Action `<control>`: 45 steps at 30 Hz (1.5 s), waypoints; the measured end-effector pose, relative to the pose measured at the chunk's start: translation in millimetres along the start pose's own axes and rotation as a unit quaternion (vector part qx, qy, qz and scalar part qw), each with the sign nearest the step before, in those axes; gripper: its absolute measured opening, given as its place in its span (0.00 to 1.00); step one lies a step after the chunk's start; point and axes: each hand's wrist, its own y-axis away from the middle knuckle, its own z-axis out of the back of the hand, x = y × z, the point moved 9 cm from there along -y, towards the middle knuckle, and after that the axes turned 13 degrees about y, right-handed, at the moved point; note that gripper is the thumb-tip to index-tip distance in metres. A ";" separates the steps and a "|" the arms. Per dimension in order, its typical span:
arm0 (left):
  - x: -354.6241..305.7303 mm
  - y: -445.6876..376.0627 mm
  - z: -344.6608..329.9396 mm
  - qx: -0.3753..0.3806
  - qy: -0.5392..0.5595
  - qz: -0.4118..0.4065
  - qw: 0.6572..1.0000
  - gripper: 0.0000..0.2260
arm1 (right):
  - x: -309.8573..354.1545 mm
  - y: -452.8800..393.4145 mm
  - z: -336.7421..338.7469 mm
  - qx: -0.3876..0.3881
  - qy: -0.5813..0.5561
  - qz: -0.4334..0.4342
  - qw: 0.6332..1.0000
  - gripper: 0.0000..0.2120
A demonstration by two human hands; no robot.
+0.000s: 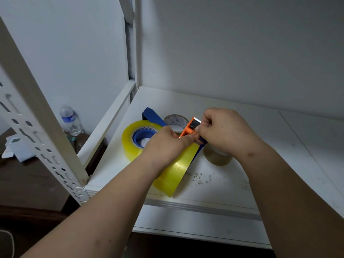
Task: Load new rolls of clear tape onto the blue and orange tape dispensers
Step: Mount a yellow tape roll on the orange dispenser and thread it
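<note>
A large yellowish clear tape roll [175, 170] is tilted on edge under my hands, fitted to the orange dispenser [189, 128], whose toothed blade points up. My left hand [165, 144] grips the roll and dispenser from the left. My right hand [223, 131] pinches the orange dispenser's head beside the blade. A second yellowish roll [128, 140] lies flat behind, with the blue dispenser [151, 115] through its core.
A used-up cardboard core [176, 121] lies behind the orange dispenser, and a small clear roll [217, 157] sits under my right wrist. The white shelf [260, 164] has a perforated upright post [37, 127] at left. A water bottle [70, 121] stands beyond it.
</note>
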 end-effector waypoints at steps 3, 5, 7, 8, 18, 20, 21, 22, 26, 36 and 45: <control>-1.4 1.6 -0.3 -0.004 0.003 -0.007 1.000 0.22 | 2.8 2.3 1.8 0.003 0.009 -0.010 1.000 0.08; -2.5 2.4 -2.3 0.006 0.002 -0.010 1.000 0.21 | 3.2 2.6 1.3 0.022 0.014 -0.020 0.999 0.08; -4.6 4.6 -5.8 0.027 -0.006 -0.014 1.000 0.20 | 3.4 2.6 0.2 0.047 0.024 -0.025 0.998 0.09; -5.6 6.0 -6.7 0.035 -0.009 -0.016 0.999 0.20 | 3.7 2.6 -0.2 0.057 0.033 -0.025 0.998 0.10; -9.3 5.4 -3.4 0.004 -0.055 -0.042 0.998 0.13 | 9.6 6.1 4.1 0.030 0.043 -0.016 0.999 0.08; -11.9 5.8 -4.4 -0.001 -0.069 -0.054 0.996 0.15 | 8.3 6.6 4.9 0.023 0.041 -0.019 0.999 0.07; -13.1 5.5 -5.2 -0.002 -0.073 -0.061 0.995 0.15 | 7.7 6.9 5.4 0.019 0.041 -0.022 0.999 0.06; -14.6 5.1 -6.2 -0.001 -0.075 -0.066 0.995 0.15 | 7.2 7.3 6.4 0.013 0.041 -0.025 0.999 0.06; -19.3 4.5 -6.6 -0.002 -0.079 -0.081 0.994 0.16 | 6.5 10.6 12.5 -0.009 0.046 -0.028 0.999 0.03; -23.3 11.9 4.4 -0.007 -0.125 -0.125 0.984 0.20 | 24.5 15.4 16.6 -0.061 0.061 0.049 0.995 0.07; -10.3 3.1 15.0 -0.015 -0.105 -0.093 0.990 0.19 | 38.2 13.6 18.1 -0.087 0.058 0.089 0.991 0.08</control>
